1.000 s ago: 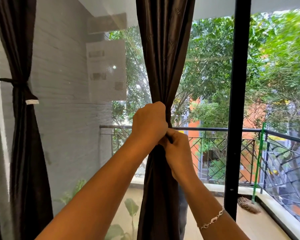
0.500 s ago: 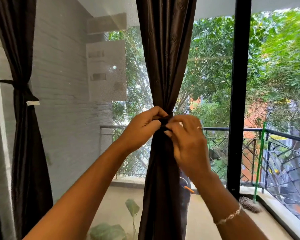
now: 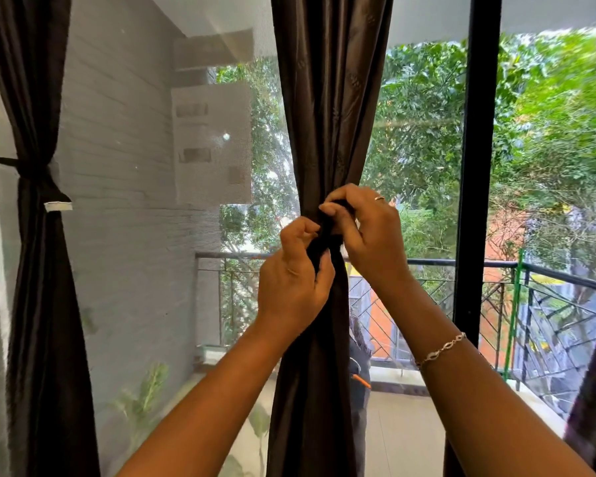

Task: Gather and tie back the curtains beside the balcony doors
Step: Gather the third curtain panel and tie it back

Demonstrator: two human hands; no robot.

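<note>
Both hands close on the dark tie-back band [image 3: 327, 235] at the cinched waist of the middle curtain [image 3: 327, 108]: the left hand [image 3: 295, 284] pinches the band's lower part against the gathered cloth, while the right hand [image 3: 369, 232] curls over its upper end. That curtain hangs bunched in front of the glass, left of the black door frame [image 3: 479, 166]; the left curtain [image 3: 38, 304] is already bound by its own tie [image 3: 45, 187]. The step in hand appears to be fastening the band, so the next move calls for drawing it snug and securing the ends without letting the folds slip.
</note>
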